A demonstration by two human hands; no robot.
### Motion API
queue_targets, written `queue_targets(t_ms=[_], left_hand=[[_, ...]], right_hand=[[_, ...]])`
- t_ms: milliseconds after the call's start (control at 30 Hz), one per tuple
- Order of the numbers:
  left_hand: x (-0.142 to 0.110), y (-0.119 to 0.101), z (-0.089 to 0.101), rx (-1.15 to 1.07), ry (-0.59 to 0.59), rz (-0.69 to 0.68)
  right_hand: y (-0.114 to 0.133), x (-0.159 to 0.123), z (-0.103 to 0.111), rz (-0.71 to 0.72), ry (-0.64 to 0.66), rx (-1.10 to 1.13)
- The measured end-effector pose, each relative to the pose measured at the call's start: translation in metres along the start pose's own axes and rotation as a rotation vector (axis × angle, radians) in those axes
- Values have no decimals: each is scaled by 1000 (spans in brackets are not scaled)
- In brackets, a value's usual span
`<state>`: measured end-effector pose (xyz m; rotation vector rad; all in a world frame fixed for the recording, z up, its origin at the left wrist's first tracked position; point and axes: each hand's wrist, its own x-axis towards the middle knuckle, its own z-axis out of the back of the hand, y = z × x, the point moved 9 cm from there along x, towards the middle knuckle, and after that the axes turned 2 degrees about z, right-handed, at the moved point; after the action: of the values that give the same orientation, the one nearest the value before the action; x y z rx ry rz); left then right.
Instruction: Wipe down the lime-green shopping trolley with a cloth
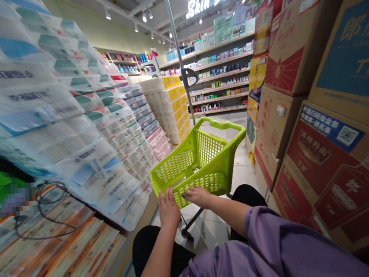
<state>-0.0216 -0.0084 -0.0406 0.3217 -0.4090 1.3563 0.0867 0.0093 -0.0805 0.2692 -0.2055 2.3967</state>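
Observation:
A lime-green plastic shopping cart (207, 181) with a mesh basket stands right in front of my knees, its handle at the far end. Part of a dark wheeled leg shows under it. My left hand (169, 206) rests against the near end of the basket, fingers stretched out and pointing up. Beside it, my right hand (196, 195) lies on the near side wall with its fingers slightly bent and apart. Neither hand is wrapped round the cart. Something small and dark lies on the basket floor, too small to name.
Wrapped tissue packs (86, 160) are piled high on the left, beside flat cartons with a black cable (45, 211). Stacked cardboard boxes (339, 176) line the right. Behind the cart rise a metal pole (175, 36) and shelves of products (217, 71).

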Motion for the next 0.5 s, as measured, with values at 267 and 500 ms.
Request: queue_targets(t_ms=[267,500], left_hand=[[-1,10,3,10,-26,37],[-7,19,-2,47,4,6]], right_hand=[[-14,-20,25,-44,-86,19],[-35,-30,36,-150,-56,42]])
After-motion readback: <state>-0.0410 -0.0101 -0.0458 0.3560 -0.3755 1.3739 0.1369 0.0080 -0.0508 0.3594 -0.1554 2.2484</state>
